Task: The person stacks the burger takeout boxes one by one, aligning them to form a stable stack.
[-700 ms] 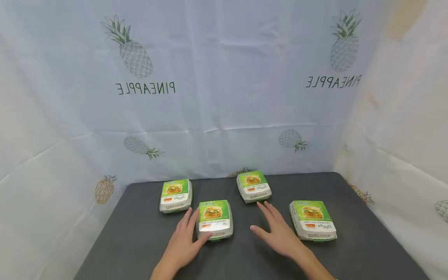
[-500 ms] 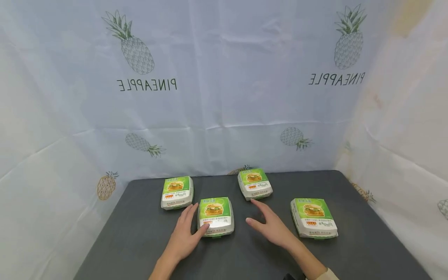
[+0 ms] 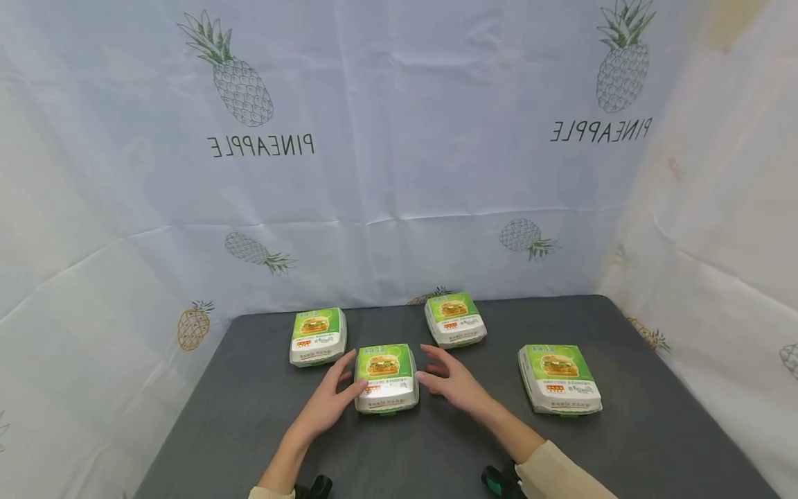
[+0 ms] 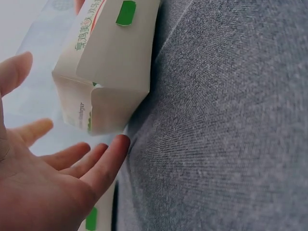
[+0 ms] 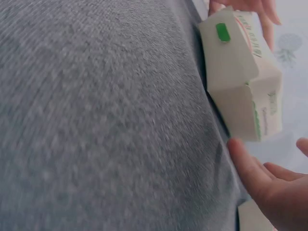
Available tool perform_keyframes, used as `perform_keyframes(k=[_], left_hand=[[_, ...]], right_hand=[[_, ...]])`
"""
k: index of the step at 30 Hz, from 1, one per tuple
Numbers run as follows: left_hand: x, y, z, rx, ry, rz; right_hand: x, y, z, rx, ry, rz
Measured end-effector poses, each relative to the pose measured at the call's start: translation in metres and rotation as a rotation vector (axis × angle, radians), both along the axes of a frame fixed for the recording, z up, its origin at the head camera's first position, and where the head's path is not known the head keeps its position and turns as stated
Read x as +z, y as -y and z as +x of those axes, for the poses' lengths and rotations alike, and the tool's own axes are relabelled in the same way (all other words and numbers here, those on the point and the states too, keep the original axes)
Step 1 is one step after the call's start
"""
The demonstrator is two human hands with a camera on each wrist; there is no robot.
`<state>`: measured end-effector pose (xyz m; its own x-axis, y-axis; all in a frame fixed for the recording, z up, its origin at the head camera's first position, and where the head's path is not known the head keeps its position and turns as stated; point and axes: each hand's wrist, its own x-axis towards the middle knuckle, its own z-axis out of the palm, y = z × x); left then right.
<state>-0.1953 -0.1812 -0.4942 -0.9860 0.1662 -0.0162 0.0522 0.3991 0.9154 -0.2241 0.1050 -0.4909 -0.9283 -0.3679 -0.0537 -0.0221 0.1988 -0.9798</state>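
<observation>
While the fingers of the left hand [image 3: 327, 400] stand spread wide along one side of the middle burger carton [image 3: 387, 374], those of the right hand [image 3: 458, 388] stand parted at its opposite side; neither hand grips it, and whether fingertips touch it cannot be told. Left thumb: overlapping the carton's left edge in the head view. Middle burger carton: flat on the dark grey table [image 3: 399, 461], between the hands; nearly square on top, long axis not distinguishable; green half with burger picture toward the pineapple-print curtain [image 3: 399, 159], white half and green front tab [image 4: 126, 13] toward the person. Further containers, matching: back-left carton [image 3: 318, 337], near the left fingertips; back-right carton [image 3: 455, 320], by the curtain; right carton [image 3: 560, 380], well apart from the right hand. All four lids closed, contents hidden. Outermost: right cream sleeve [image 3: 557, 471], with a black wrist device [image 3: 506, 483] alongside. Changed since the earliest frame: right hand shifted leftward from near the right carton to just beside the middle one. Unchanged: left hand's side of the carton; arrangement of the four cartons.
</observation>
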Motion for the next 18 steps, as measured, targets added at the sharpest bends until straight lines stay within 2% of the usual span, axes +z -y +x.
perform_keyframes(k=[4,8,13,18], left_hand=[[-0.001,-0.002,-0.004,0.004,0.021,0.024],[-0.004,-0.006,-0.009,-0.009,0.018,0.001],[-0.007,-0.008,-0.01,-0.035,0.022,-0.021],[-0.009,-0.009,-0.01,-0.019,0.053,0.006]], right_hand=[[-0.001,0.007,-0.005,0.011,0.037,-0.045],[-0.004,0.013,-0.008,0.035,0.044,-0.066],[-0.013,0.019,-0.01,0.096,0.056,-0.084],[-0.02,0.02,-0.014,0.12,0.057,-0.1]])
